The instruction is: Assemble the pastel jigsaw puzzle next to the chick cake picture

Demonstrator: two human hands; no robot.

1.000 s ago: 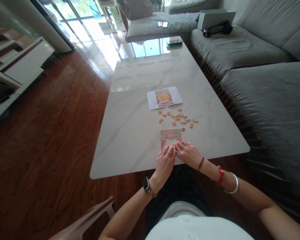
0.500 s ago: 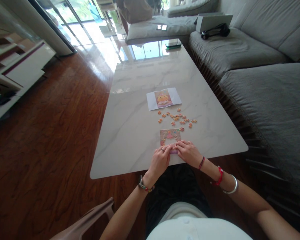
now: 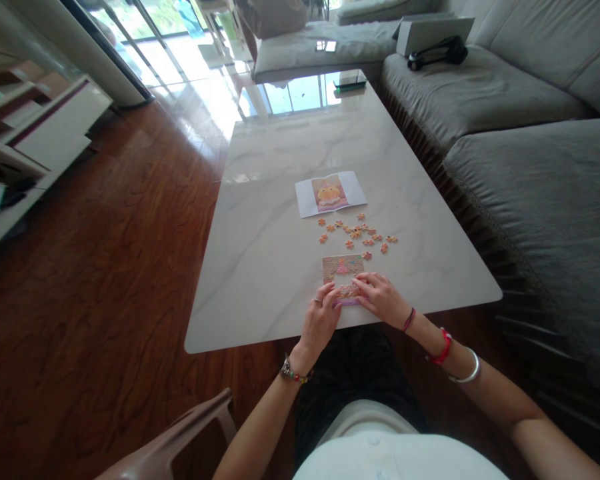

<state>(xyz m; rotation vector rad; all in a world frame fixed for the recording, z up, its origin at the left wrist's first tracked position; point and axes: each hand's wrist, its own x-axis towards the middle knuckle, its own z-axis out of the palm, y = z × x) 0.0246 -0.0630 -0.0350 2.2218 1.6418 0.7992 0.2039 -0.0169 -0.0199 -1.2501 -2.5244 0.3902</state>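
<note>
A partly assembled jigsaw puzzle [image 3: 349, 291] lies flat near the table's front edge, with a gap in its middle where the white tabletop shows. My left hand [image 3: 323, 316] grips its lower left side, fingers bent and thumb near the bottom edge. On the opposite side my right hand [image 3: 380, 296] holds the lower right edge between fingers and thumb. The fingers cover parts of both side edges. Just beyond the puzzle several loose flower-shaped puzzle pieces [image 3: 356, 233] lie scattered. Past them rests a creased picture sheet [image 3: 331, 193] showing a yellow figure.
The marble-patterned table [image 3: 260, 253] stretches away from me, with a phone [image 3: 350, 85] at its far end. A grey sofa [image 3: 535, 167] runs along the right, carrying a white box [image 3: 433, 35] and a black object [image 3: 437, 53]. At lower left stands a plastic chair [image 3: 180, 433].
My fingers have drawn apart from the puzzle's lower middle towards its two sides, so more of the bottom rows shows. The whole view has shifted slightly.
</note>
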